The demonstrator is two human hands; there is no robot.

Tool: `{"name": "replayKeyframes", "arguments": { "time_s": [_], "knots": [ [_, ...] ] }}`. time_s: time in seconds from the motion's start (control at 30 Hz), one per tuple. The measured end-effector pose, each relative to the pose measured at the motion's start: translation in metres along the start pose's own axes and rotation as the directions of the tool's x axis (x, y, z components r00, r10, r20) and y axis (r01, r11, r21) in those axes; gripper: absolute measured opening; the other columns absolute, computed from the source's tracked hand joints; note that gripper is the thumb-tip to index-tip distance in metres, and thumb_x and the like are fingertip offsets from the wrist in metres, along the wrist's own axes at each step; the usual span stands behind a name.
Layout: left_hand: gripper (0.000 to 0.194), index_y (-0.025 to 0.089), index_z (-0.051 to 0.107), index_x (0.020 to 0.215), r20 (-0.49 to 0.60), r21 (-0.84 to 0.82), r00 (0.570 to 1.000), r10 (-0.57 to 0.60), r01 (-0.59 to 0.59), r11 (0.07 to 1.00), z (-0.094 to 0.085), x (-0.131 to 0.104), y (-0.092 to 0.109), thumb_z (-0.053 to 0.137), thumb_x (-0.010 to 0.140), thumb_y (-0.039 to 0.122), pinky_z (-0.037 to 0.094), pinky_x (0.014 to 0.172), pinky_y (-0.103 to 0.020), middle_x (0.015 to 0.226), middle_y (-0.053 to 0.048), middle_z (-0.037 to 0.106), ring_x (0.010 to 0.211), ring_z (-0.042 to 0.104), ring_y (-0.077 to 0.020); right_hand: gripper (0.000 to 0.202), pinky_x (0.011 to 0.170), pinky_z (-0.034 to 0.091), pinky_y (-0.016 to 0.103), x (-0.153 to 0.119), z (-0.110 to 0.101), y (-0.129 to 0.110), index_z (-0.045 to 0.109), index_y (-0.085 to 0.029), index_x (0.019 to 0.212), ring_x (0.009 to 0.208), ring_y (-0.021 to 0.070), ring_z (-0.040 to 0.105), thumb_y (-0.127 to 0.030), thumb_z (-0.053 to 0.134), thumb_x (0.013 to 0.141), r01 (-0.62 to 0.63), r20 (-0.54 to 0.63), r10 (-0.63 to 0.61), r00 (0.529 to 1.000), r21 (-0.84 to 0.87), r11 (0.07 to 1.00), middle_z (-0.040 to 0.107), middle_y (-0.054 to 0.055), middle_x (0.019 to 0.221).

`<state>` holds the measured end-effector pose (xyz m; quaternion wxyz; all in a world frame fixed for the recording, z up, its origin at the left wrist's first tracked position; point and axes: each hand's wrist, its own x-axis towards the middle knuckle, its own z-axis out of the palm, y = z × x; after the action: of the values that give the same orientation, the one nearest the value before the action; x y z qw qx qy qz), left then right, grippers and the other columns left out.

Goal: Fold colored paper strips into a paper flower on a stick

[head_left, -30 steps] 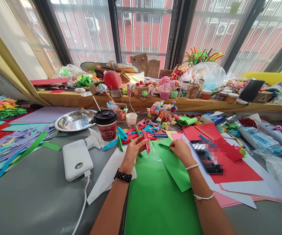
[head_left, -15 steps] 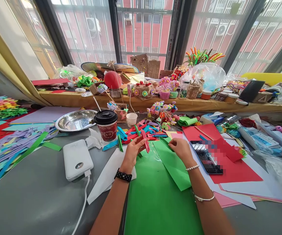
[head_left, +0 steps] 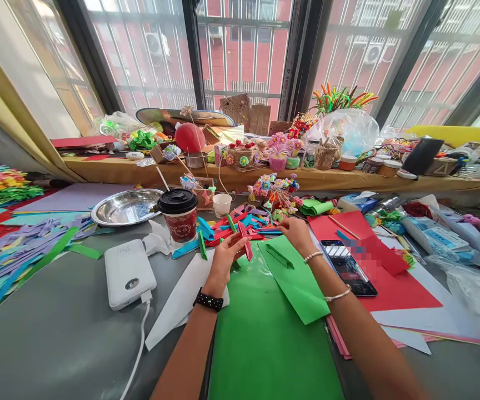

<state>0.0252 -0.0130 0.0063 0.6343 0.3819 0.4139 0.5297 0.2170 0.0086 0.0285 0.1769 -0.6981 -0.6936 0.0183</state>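
Note:
A folded red paper strip [head_left: 246,243] is pinched upright between the fingers of my left hand [head_left: 224,261], above the top of the green mat [head_left: 273,344]. My right hand [head_left: 296,236] is closed over the far edge of a green paper sheet [head_left: 302,294], near the pile of folded strips [head_left: 260,222]; whatever its fingertips hold is too small to make out. A folded green strip [head_left: 279,256] lies on the green sheet, just below my right hand.
A lidded coffee cup [head_left: 177,214], a metal plate [head_left: 127,206] and a white power bank [head_left: 129,274] with a cable stand left. A phone [head_left: 348,268] lies on red paper [head_left: 406,289] at right. Beyond is a craft-covered ledge [head_left: 148,171].
My right hand has moved away from me and slightly left, off the folded green strip, which now lies on the green sheet. My left hand still holds the red strip.

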Motion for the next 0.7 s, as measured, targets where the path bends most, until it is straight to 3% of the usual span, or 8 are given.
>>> {"name": "replayKeyframes", "arguments": {
  "time_s": [0.23, 0.47, 0.6, 0.7],
  "knots": [
    [0.032, 0.013, 0.057, 0.089, 0.026, 0.008, 0.999, -0.026, 0.026, 1.0, 0.001, 0.0, 0.001, 0.066, 0.059, 0.02, 0.047, 0.063, -0.021, 0.083, -0.006, 0.065, 0.071, 0.061, -0.0131, 0.018, 0.068, 0.041, 0.025, 0.027, 0.022, -0.002, 0.067, -0.018, 0.081, 0.083, 0.0219, 0.058, -0.014, 0.055, 0.068, 0.096, 0.162, -0.083, 0.983, -0.075, 0.993, 0.066, 0.01, 0.084],
    [0.03, 0.012, 0.056, 0.089, 0.004, 0.02, 0.999, -0.035, 0.035, 0.999, 0.003, -0.001, 0.002, 0.065, 0.06, 0.017, 0.047, 0.061, -0.021, 0.083, -0.006, 0.066, 0.07, 0.061, -0.0135, 0.022, 0.07, 0.04, 0.024, 0.033, 0.024, 0.0, 0.064, -0.016, 0.09, 0.087, 0.0212, 0.056, -0.017, 0.057, 0.069, 0.186, 0.26, -0.162, 0.952, -0.067, 0.98, 0.063, 0.011, 0.092],
    [0.028, 0.013, 0.057, 0.087, -0.007, 0.013, 1.0, -0.03, 0.03, 0.999, 0.002, -0.001, 0.002, 0.065, 0.06, 0.017, 0.047, 0.061, -0.021, 0.083, -0.006, 0.066, 0.071, 0.06, -0.0128, 0.021, 0.063, 0.04, 0.021, 0.04, 0.026, 0.005, 0.066, -0.017, 0.086, 0.076, 0.0173, 0.058, -0.029, 0.056, 0.071, 0.208, 0.295, -0.199, 0.935, -0.001, 0.978, 0.065, 0.008, 0.083],
    [0.029, 0.013, 0.058, 0.086, -0.004, 0.009, 1.0, -0.029, 0.029, 1.0, 0.002, -0.001, 0.002, 0.066, 0.059, 0.017, 0.047, 0.061, -0.021, 0.084, -0.006, 0.065, 0.072, 0.06, -0.0132, 0.017, 0.058, 0.038, 0.02, 0.044, 0.029, 0.008, 0.067, -0.017, 0.079, 0.069, 0.0151, 0.057, -0.028, 0.055, 0.072, 0.21, 0.298, -0.215, 0.93, 0.05, 0.976, 0.065, 0.005, 0.075]
  ]
}}
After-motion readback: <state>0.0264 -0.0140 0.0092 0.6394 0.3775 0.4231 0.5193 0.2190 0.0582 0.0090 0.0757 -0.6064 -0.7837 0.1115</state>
